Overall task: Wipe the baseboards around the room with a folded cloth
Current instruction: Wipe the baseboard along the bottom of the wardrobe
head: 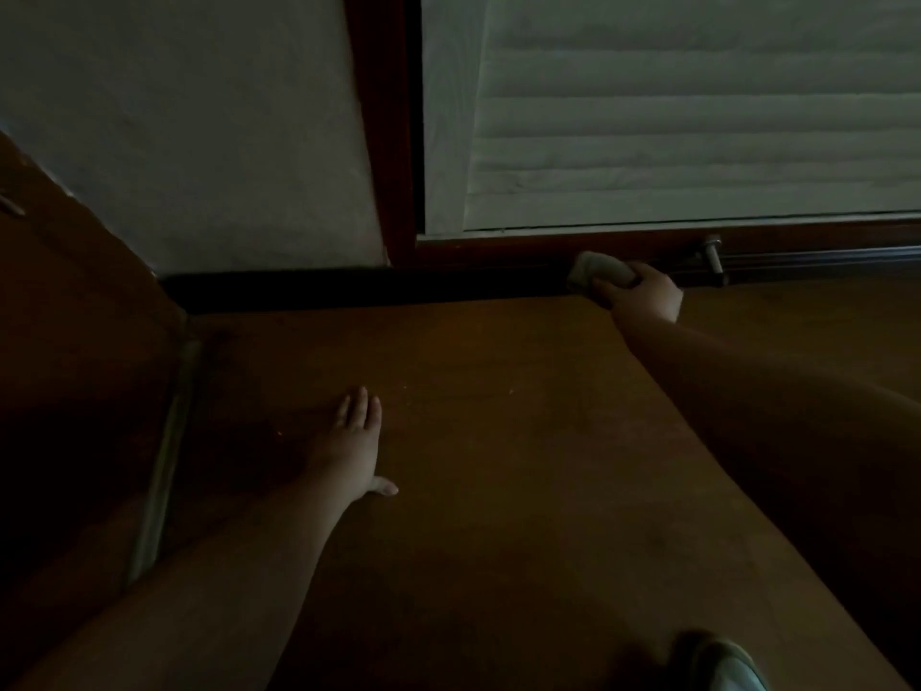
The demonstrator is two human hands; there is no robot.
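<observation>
A dark baseboard runs along the foot of the pale wall and on under the door frame. My right hand is stretched out to it and grips a pale folded cloth, which is pressed against the baseboard just right of the frame post. My left hand lies flat on the wooden floor with its fingers spread, well short of the wall, holding nothing. The room is dim.
A white louvred door sits in a dark red frame. A metal door stop stands just right of the cloth. A wooden panel with a metal strip stands at the left. A pale shoe shows at the bottom right.
</observation>
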